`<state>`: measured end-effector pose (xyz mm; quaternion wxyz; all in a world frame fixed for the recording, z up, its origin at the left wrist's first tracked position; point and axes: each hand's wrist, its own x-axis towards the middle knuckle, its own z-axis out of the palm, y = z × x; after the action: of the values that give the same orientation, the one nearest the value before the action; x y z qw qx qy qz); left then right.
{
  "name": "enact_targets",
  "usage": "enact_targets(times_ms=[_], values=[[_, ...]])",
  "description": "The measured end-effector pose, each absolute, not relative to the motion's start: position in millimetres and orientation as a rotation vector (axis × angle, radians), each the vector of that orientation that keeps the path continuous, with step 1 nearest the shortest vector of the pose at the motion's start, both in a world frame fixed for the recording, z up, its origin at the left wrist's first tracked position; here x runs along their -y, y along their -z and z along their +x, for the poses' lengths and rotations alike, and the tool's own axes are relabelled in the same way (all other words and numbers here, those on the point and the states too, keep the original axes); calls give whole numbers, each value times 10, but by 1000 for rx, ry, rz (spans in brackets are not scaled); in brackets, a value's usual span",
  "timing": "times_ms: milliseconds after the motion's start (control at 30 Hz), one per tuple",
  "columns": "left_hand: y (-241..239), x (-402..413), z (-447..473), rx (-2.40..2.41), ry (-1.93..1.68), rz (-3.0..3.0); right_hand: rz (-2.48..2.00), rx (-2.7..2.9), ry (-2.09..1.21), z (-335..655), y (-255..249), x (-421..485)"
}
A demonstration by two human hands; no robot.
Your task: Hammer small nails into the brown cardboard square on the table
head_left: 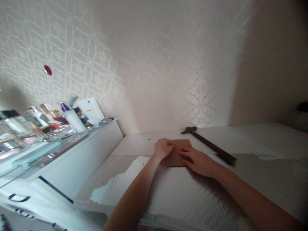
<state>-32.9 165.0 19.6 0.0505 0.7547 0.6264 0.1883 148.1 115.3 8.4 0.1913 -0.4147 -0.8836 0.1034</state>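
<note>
A square piece of brown cardboard (176, 157) lies on a white textured sheet (122, 179) in front of me. My left hand (164, 148) rests at the cardboard's left side, thumb and fingers closed in a pinch just over its surface. Whatever they pinch, if anything, is too small to make out. From the right, my right hand (198, 159) lies over the cardboard's edge with its fingers apart, the fingertips touching the top face. Behind that hand a hammer (209, 144) lies on the table, its dark head toward the wall and its handle slanting toward the right front.
On the left stands a white cabinet (84, 163) crowded with cosmetic bottles, tubes and a white box (90, 109). A patterned wall (156, 70) closes off the back of the table (252, 138). A round red object (48, 70) is on the wall.
</note>
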Motion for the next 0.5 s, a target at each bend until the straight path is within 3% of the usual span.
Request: enact_targets(times_ms=[300,500], values=[[-196,-1658,-343,-1898,-616,2291,-1165,2448,-260,1481,-51,-1155],[-348,-1483,-205,-1945,-628,2424,-1535,2159,118,1598,-174,-1205]])
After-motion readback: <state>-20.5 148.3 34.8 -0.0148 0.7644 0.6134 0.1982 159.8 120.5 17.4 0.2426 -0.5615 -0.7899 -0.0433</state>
